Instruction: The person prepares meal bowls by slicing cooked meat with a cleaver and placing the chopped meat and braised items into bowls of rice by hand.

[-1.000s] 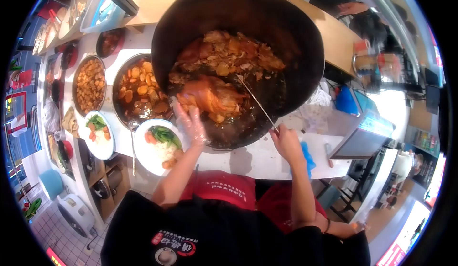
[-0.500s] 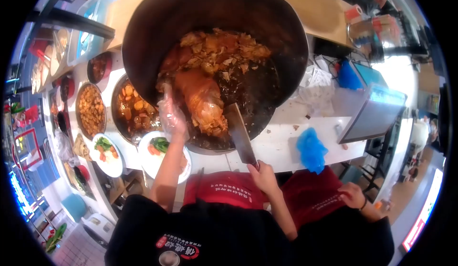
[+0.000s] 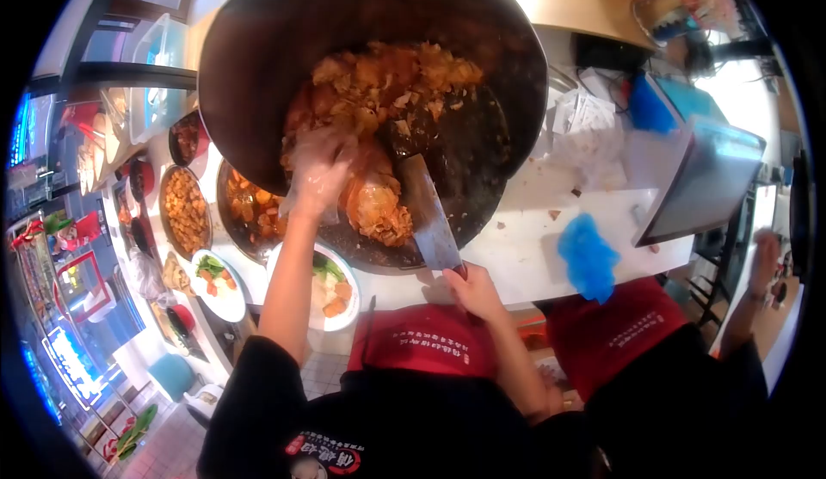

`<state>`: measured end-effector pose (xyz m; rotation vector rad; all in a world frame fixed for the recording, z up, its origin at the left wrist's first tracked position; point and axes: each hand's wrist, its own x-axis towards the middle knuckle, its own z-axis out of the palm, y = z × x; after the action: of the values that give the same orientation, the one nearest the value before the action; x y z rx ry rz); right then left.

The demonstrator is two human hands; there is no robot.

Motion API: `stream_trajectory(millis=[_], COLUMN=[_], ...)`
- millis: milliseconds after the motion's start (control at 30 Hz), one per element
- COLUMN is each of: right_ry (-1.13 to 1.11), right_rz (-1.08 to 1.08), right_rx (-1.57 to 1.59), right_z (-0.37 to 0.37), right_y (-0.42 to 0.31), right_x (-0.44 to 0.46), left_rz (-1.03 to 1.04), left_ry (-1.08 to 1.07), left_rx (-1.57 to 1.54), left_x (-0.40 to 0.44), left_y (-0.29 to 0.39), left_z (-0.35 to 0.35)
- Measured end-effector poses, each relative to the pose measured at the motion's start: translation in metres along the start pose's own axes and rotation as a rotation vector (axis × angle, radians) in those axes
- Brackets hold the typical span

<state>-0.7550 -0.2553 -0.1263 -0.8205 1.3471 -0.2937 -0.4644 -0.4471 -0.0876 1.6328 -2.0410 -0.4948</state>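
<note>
on my monitor, the clear-gloved left hand [image 3: 322, 169] is blurred over the glossy reddish-brown meat chunk [image 3: 375, 199]; i cannot tell that hand's grip. the chunk, frayed at one end, lies in the deep dark pot [image 3: 258, 49], cropped above. the right hand [image 3: 473, 291] wraps the mostly hidden handle of the broad steel cleaver [image 3: 434, 221].

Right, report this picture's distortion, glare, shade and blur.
Head view: lens distortion bends the outer surroundings, corners black; head view: glare whitens the area beyond the monitor; head view: the pot looks dark along its inner wall; head view: the left hand looks slightly soft.
</note>
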Motion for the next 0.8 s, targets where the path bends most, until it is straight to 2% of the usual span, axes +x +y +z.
stream_trajectory(millis=[67, 233, 433, 567, 800], right_ry=[-0.033, 0.043, 0.049, 0.084, 0.102], right_rz=[0.036, -0.143, -0.138, -0.178, -0.137], right_rx=[0.008, -0.136, -0.328, -0.357, -0.370], right_z=[0.003, 0.010, 0.010, 0.013, -0.007], right_y=[0.003, -0.017, -0.025, -0.023, -0.040], right_x=[-0.002, -0.010, -0.022, -0.031, -0.033], left_rz=[-0.023, -0.021, -0.033, -0.088, -0.075], left_ry=[0.026, 0.094, 0.128, 0.221, 0.204], left_rx=[0.083, 0.026, 0.059, 0.039, 0.028], left_x=[-0.017, -0.059, -0.085, -0.101, -0.101], left_y=[0.003, -0.005, -0.012, -0.006, -0.003], left_z=[-0.006, -0.012, -0.012, -0.006, 0.002])
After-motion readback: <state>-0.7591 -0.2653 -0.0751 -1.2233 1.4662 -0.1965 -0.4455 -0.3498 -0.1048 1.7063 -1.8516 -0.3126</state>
